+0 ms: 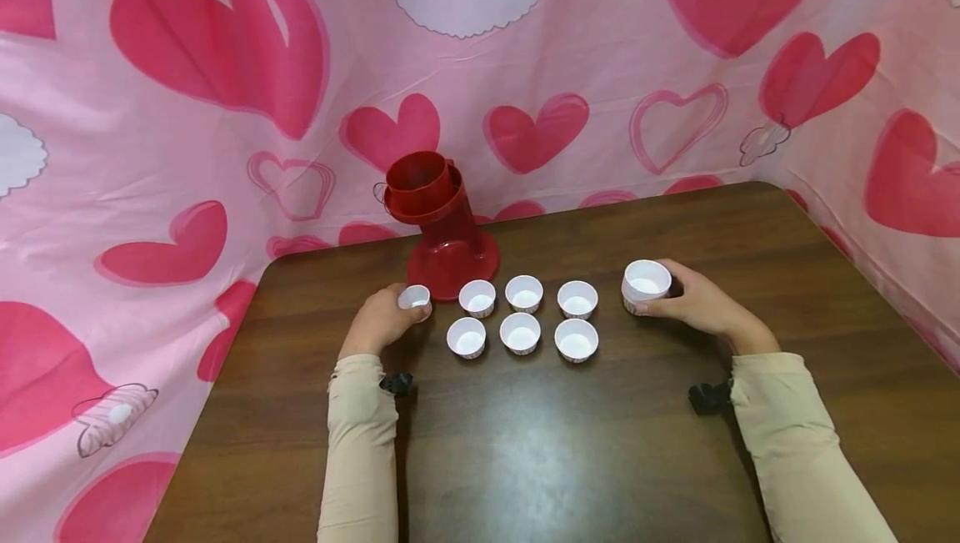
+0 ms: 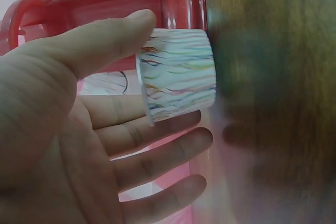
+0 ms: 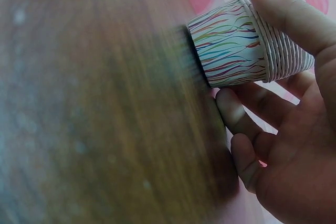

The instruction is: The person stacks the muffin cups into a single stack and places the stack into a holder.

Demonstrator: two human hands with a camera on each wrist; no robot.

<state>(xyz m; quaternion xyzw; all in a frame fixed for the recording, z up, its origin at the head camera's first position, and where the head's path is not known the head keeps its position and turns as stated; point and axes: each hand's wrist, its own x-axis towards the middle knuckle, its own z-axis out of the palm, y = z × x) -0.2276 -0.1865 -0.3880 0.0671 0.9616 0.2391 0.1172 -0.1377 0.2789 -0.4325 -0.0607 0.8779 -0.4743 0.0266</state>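
Note:
My left hand point(image 1: 381, 319) pinches a small white paper baking cup point(image 2: 178, 74) between thumb and fingers, just above or on the table left of the other cups. Its side carries wavy coloured lines. On the right, my right hand point(image 1: 703, 301) holds a nested stack of paper baking cups point(image 3: 231, 45) with thumb and fingers; the stacked rims show in the right wrist view. Between the hands, several single baking cups stand mouth up in two rows, among them a back-row cup point(image 1: 523, 294) and a front-row cup point(image 1: 576, 340).
Behind the left hand stands a red plastic stand point(image 1: 450, 251) with a round open holder point(image 1: 420, 180) on top. The brown wooden table point(image 1: 525, 443) reaches back to a pink cloth point(image 1: 465, 84) printed with hearts.

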